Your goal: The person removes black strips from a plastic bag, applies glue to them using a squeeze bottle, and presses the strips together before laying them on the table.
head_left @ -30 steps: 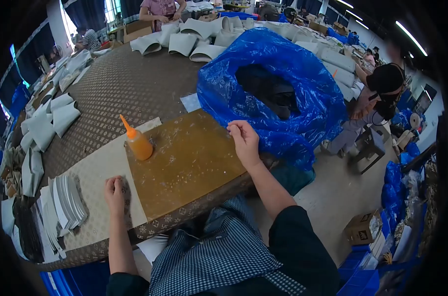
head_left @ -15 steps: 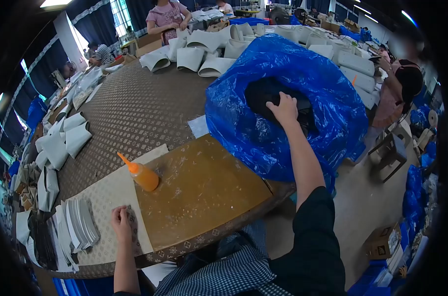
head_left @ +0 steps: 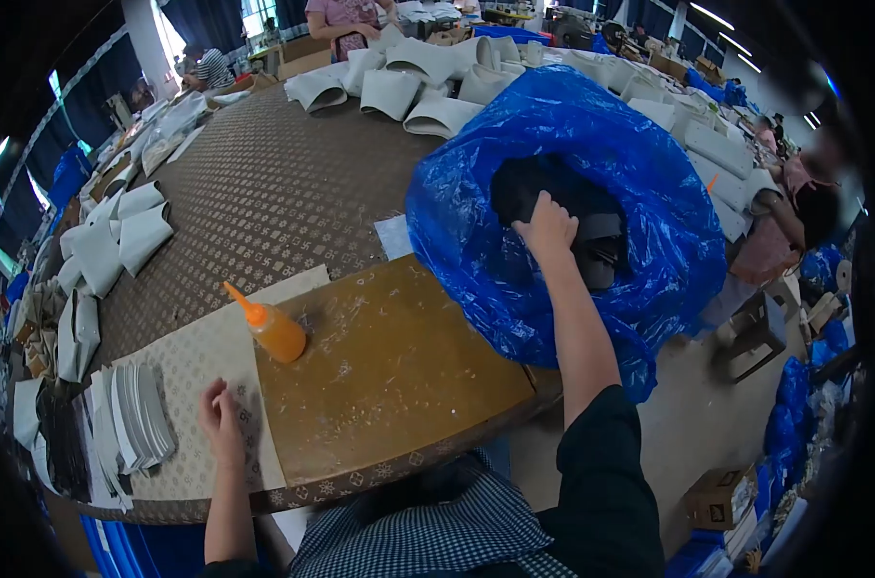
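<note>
A large blue plastic bag (head_left: 457,212) stands open at the table's right side, with black pieces (head_left: 596,231) inside. My right hand (head_left: 550,228) reaches into its mouth, fingers bent over the black pieces; whether the fingertips grip one is hard to make out. Near the front edge, my left hand (head_left: 222,424) hovers over the patterned cloth with its fingers loosely curled, nothing visible in them. It is between a stack of curved white strips (head_left: 141,419) and a brown board (head_left: 389,376). An orange squeeze bottle (head_left: 278,333) stands on the board's left part.
White rolled pieces (head_left: 389,91) line the table's far edge, with a person (head_left: 346,19) behind them. More white pieces (head_left: 100,255) and black strips (head_left: 64,443) lie at the left. Another person (head_left: 794,212) is at the right, near a stool (head_left: 757,332).
The view has shifted slightly. My right hand has moved a little within the bag, and more of the black pieces shows. My left hand has moved slightly left, towards the white strips.
</note>
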### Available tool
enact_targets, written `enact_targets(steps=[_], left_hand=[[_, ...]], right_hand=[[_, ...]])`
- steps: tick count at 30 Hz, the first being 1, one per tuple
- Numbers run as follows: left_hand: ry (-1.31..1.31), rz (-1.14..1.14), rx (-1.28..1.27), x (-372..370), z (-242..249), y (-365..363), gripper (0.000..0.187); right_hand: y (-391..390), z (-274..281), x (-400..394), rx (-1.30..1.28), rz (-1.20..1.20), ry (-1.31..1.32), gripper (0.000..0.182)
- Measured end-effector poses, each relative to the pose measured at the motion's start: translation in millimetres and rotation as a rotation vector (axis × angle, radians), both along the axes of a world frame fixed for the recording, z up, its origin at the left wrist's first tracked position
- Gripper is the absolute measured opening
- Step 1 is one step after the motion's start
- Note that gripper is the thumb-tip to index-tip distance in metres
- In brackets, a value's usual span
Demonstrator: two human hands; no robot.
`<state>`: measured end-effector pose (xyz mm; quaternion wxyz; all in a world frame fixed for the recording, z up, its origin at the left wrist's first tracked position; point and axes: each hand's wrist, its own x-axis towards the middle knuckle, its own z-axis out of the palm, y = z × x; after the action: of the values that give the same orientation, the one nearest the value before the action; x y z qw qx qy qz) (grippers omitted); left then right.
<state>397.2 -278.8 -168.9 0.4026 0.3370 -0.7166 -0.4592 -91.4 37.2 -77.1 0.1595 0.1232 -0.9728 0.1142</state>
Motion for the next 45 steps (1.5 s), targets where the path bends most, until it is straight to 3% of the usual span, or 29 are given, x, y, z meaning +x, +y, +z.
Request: enact_targets(steps=[2, 3, 4, 6, 8, 11, 14, 17, 18, 23, 26, 27, 30, 38, 43, 45], left_hand=[[0.014, -0.011, -0.031, -24, 7, 4, 0.042], [0.019, -0.053, -0.079, -38, 3, -2, 0.051], [-0.001, -0.084, -0.142, -60, 31, 15, 0.066], [-0.037, -0.066, -0.221, -94, 35, 14, 0.077], [0.127, -0.216, -0.004, -113, 39, 17, 0.085], [-0.029, -0.304, -0.027, -117, 22, 1, 0.087], [0.008, -0.390, 0.027, -116, 34, 3, 0.076], [-0.029, -0.436, 0.025, -113, 43, -3, 0.062], [-0.064, -0.380, -0.058, -113, 44, -8, 0.060], [-0.141, -0.037, -0.374, -125, 40, -60, 0.051], [-0.095, 0.063, -0.229, -128, 21, -103, 0.051], [-0.082, 0.017, -0.158, -123, 21, -107, 0.059], [-0.096, 0.031, -0.381, -109, 11, -107, 0.067], [-0.144, -0.023, -0.227, -47, 37, -40, 0.058], [-0.028, -0.134, -0.157, -44, 49, 0, 0.050], [0.038, -0.198, -0.131, -48, 51, 16, 0.048]], right_hand=[[-2, 7, 8, 0.076, 0.057, 0.046, 0.052], [-5, 11, 14, 0.133, 0.093, 0.089, 0.054], [-8, 12, 19, 0.142, 0.118, 0.129, 0.056], [-10, 6, 17, 0.099, 0.163, 0.177, 0.060], [-10, 6, 19, -0.082, 0.133, 0.125, 0.058], [-7, 4, 12, -0.342, 0.081, 0.083, 0.056], [4, -4, -1, -0.518, 0.006, -0.009, 0.053], [16, -40, -44, -0.623, -0.026, -0.281, 0.051], [17, -48, -51, -0.652, 0.020, -0.287, 0.054], [12, -35, -46, -0.453, -0.037, -0.298, 0.049], [14, -22, -43, -0.424, -0.009, -0.279, 0.045], [15, -18, -44, -0.431, -0.001, -0.261, 0.044], [30, 11, -31, -0.290, 0.048, -0.055, 0.045], [110, 55, -5, -0.365, 0.077, 0.060, 0.038], [142, 38, 28, -0.799, 0.023, 0.001, 0.036], [145, 11, 32, -1.096, 0.012, -0.019, 0.036]])
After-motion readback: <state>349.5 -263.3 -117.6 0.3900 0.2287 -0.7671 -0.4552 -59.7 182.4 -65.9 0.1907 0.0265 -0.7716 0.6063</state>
